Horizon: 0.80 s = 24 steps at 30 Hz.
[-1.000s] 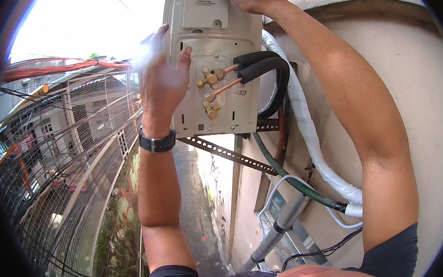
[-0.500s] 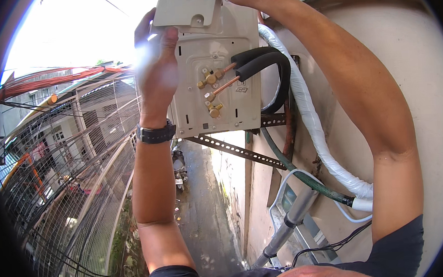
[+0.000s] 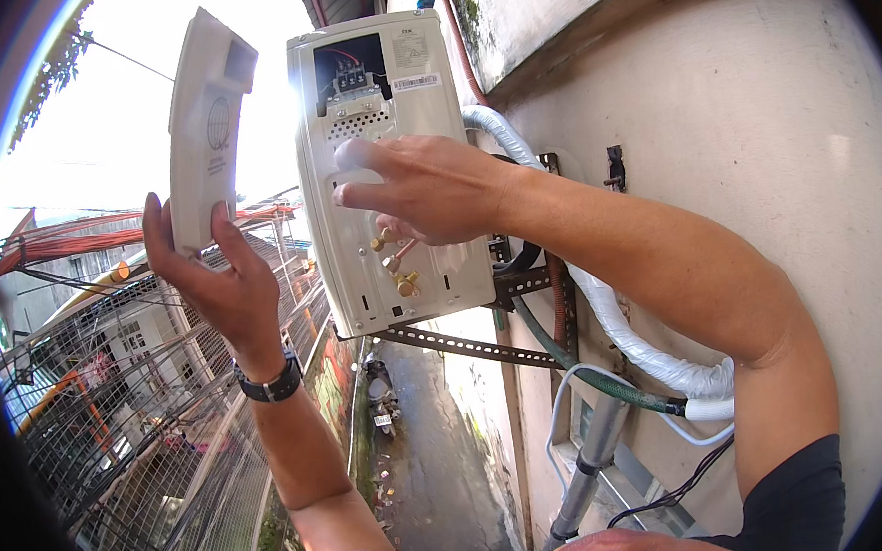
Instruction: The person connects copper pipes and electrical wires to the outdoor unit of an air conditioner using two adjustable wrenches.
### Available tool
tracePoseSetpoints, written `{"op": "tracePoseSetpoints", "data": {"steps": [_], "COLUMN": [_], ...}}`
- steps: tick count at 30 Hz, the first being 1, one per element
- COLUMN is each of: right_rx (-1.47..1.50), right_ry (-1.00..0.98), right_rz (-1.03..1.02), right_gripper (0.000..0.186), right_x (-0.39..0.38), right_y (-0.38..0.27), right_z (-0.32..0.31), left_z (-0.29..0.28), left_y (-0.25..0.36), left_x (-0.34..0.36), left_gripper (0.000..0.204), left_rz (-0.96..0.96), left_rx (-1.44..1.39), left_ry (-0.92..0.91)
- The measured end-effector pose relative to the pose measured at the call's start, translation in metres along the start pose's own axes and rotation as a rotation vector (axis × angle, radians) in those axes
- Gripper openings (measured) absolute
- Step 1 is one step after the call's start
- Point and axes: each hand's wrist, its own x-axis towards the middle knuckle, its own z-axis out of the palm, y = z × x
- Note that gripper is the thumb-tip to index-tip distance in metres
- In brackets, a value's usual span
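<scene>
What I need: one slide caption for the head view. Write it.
Left hand holds a pale cover, right hand before the outdoor unit, below its exposed terminal block.

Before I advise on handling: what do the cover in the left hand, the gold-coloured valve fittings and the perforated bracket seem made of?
Cover: plastic or painted sheet metal, I can't tell which; smooth, off-white, satin. 
Valve fittings: probably brass, from their yellow-gold metallic shine. 
Bracket: likely steel, given its thin bars with punched holes; dark brown finish, perhaps paint or rust.
</scene>
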Motion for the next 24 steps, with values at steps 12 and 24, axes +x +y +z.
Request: {"op": "tracePoseSetpoints", "data": {"steps": [12,24], "right_rx": [0.052,0.164], "right_ry": [-0.043,-0.11], "right_rz": [0.246,0.343], "right_gripper": [0.031,0.026], "right_x": [-0.037,-0.044], "right_y": [0.005,0.017], "right_z": [0.012,0.005], "left_z": [0.268,0.253], "left_y": [-0.069,-0.04], "left_x": [0.149,0.113], "left_gripper": [0.06,0.075], "left_rz": [0.531,0.198], "left_rx": [0.268,0.009], "left_ry": [-0.536,-0.662]}}
